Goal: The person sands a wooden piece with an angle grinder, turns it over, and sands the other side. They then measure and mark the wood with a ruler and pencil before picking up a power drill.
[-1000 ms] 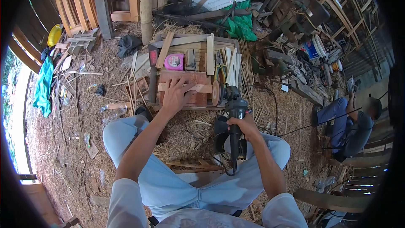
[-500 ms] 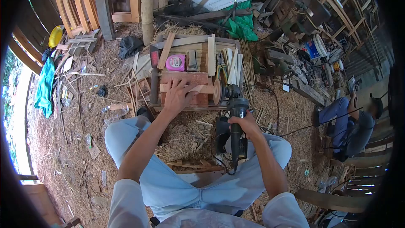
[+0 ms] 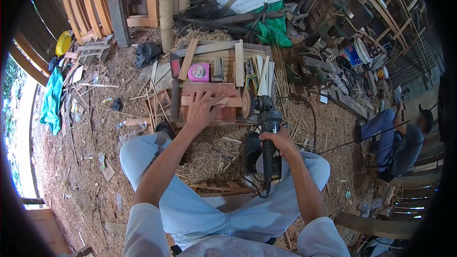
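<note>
My left hand (image 3: 201, 108) presses a narrow wooden strip (image 3: 233, 102) down onto a reddish wooden block (image 3: 209, 88), fingers spread across it. In my right hand (image 3: 281, 141) is an angle grinder (image 3: 270, 123), gripped round its dark body. Its round sanding disc (image 3: 247, 103) stands on edge right at the strip's right end. Behind the block lie a pink tape measure (image 3: 198, 72), a small greyish block (image 3: 217, 70) and pliers (image 3: 250, 84) with yellow-and-dark handles. A hammer (image 3: 175, 85) lies along the left side of the low worktable (image 3: 257, 47).
Pale wood strips (image 3: 239, 64) lie on the worktable. The grinder's cord (image 3: 313, 114) runs over the shavings-covered floor. At right sits another person (image 3: 404, 143). A bamboo post (image 3: 166, 14) stands behind the table, with curved wooden pieces (image 3: 93, 4) at back left.
The whole view has shifted slightly. Both hands, the strip and the grinder keep nearly the same positions relative to each other.
</note>
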The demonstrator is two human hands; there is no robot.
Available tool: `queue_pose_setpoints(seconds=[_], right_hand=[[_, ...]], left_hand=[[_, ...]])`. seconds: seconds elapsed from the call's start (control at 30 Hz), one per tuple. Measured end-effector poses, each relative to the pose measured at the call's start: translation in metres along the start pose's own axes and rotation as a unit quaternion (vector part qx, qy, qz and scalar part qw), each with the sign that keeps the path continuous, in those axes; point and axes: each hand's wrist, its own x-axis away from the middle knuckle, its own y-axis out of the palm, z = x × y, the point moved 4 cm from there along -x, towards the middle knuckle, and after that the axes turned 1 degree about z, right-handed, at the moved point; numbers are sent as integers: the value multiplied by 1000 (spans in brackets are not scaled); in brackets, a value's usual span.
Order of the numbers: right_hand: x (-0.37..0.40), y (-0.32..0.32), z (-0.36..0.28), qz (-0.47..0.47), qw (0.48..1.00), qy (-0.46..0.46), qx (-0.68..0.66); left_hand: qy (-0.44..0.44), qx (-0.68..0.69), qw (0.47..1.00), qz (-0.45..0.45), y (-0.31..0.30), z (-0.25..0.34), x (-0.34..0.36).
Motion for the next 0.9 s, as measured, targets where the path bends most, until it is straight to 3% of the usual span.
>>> queue_pose_setpoints(seconds=[0.13,0.2,0.43,0.63,0.83,0.9], right_hand=[[-2,0,4,37,999,9,-12],[1,3,1,1,999,5,-34],[2,3,-3,3,999,10,-35],[16,0,-22,30,998,34,36],[3,1,-4,-15,1000,18,0],[2,-1,-5,25,999,22,-2]], left_hand=[[0,-10,1000,-3,1,1,-1],[-3,-3,1000,-8,1,1,-2],[-5,-2,1000,-13,-2,3,-1],[-3,1,1000,-5,1,0,0],[-1,7,1000,10,-2,2,0],[-4,5,1000,-1,0,2,0]])
